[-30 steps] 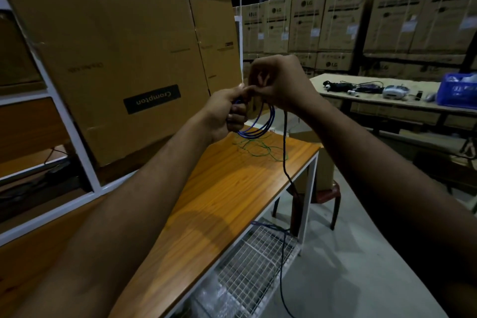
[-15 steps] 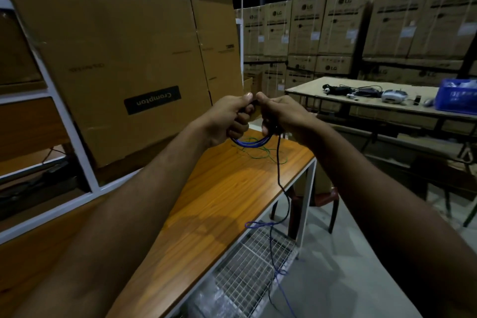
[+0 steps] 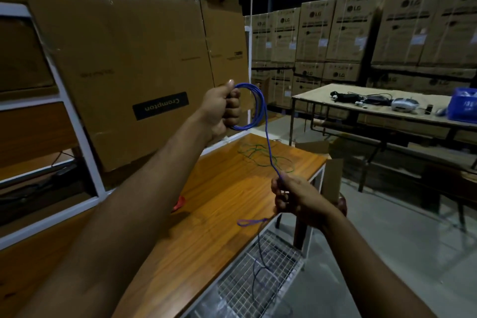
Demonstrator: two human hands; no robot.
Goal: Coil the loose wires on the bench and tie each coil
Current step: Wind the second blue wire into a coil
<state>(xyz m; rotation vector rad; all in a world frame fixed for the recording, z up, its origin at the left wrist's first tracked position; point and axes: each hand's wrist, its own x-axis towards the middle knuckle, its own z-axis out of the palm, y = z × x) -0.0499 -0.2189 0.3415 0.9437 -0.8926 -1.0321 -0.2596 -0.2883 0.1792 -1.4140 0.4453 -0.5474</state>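
L hand [image 3: 222,108] raised, fist closed round a blue wire [image 3: 260,108] coil, loops standing out to its right. From there wire runs down to R hand [image 3: 294,197], which pinches it low, just above bench [image 3: 206,214] edge; the slack drops below R hand to a wire shelf [image 3: 258,279]. Green wire [image 3: 263,157] lies loose on bench, between the two grips & farther off.

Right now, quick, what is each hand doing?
Left hand: closed, gripping the blue wire coil.
Right hand: closed, pinching the loose run of the same blue wire below the coil.
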